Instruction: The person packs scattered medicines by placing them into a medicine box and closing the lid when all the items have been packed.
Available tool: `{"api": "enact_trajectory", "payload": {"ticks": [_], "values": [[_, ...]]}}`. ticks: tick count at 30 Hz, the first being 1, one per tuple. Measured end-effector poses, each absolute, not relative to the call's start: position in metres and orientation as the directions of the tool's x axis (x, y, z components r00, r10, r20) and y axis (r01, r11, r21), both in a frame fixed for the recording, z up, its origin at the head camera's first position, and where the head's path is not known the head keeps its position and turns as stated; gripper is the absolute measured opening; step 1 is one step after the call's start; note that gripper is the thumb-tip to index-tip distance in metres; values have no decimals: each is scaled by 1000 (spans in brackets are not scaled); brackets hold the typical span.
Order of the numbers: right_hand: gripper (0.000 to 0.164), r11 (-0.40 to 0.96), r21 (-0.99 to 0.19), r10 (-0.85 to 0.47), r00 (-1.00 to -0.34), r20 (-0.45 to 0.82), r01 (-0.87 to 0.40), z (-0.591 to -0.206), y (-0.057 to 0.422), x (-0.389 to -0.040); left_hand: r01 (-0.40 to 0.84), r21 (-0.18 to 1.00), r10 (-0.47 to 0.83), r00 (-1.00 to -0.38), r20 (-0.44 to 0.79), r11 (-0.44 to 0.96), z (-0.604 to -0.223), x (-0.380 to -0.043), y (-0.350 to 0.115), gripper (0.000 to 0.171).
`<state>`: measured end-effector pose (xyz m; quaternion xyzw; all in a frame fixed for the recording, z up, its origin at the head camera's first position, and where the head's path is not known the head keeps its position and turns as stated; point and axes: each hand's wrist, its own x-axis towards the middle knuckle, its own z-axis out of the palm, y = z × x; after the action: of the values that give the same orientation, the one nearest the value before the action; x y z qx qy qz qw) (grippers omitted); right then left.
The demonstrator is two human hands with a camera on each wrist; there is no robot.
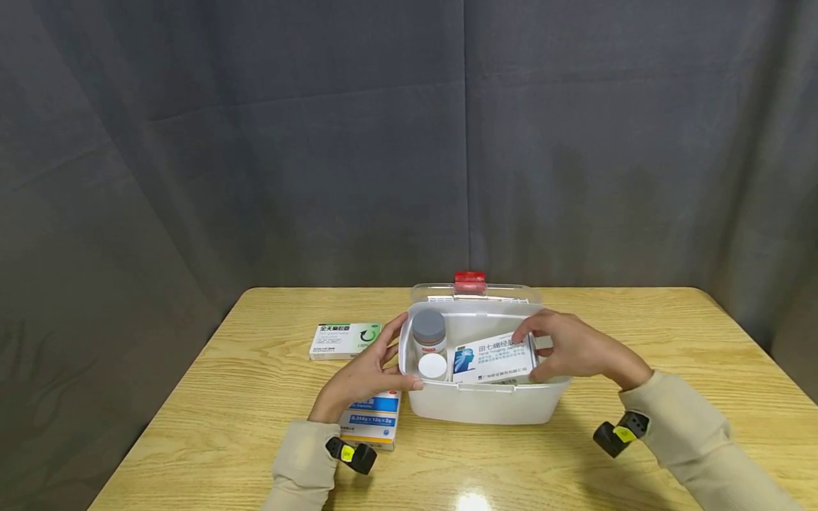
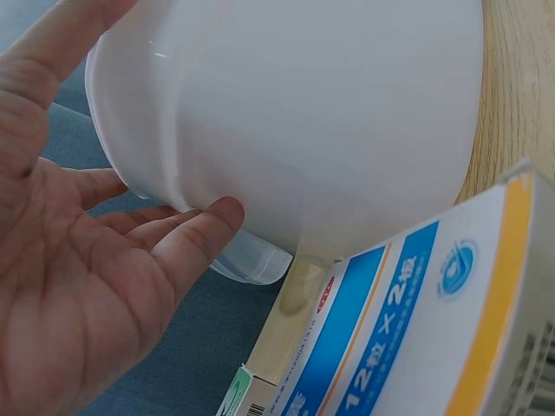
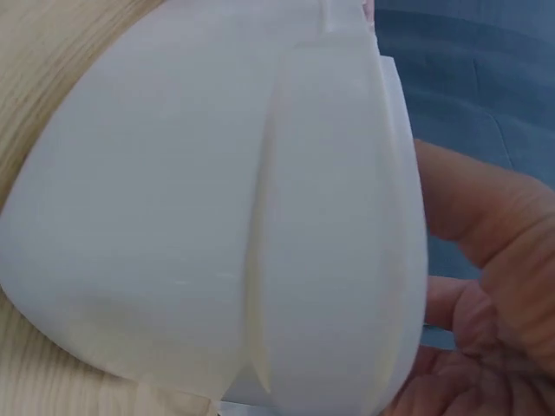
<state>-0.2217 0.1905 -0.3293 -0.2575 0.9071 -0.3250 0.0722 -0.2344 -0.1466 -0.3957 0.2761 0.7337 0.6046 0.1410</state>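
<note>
A translucent white plastic storage box point(image 1: 483, 404) stands at the middle of the table with its top open. My left hand point(image 1: 367, 372) holds the box's left end, thumb at the front corner and fingers along the side; the left wrist view shows the fingers point(image 2: 204, 234) touching the outer wall. My right hand point(image 1: 571, 345) reaches over the right rim and pinches a white medicine box point(image 1: 488, 362) with a blue picture, tilted inside the storage box. In the right wrist view the storage box's wall hides that medicine box and part of the hand point(image 3: 507, 260).
Inside the storage box, a grey-capped bottle point(image 1: 429, 328) and a white-capped bottle point(image 1: 432, 366) stand at the left. A green-and-white medicine box point(image 1: 339, 341) lies left of it. A blue-and-white medicine box point(image 1: 373, 420) is beside my left wrist. The clear lid with red latch point(image 1: 469, 278) is behind.
</note>
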Motion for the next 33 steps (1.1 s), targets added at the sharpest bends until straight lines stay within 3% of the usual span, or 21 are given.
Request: {"api": "enact_trajectory", "payload": {"ticks": [15, 33], "values": [[46, 815, -367, -513, -853, -96, -449, -314, 185, -225, 243, 964, 583, -801, 135, 110, -395, -235, -145, 104], [31, 853, -168, -518, -840, -162, -494, -324, 168, -224, 250, 961, 583, -801, 139, 115, -393, -234, -142, 104]]}}
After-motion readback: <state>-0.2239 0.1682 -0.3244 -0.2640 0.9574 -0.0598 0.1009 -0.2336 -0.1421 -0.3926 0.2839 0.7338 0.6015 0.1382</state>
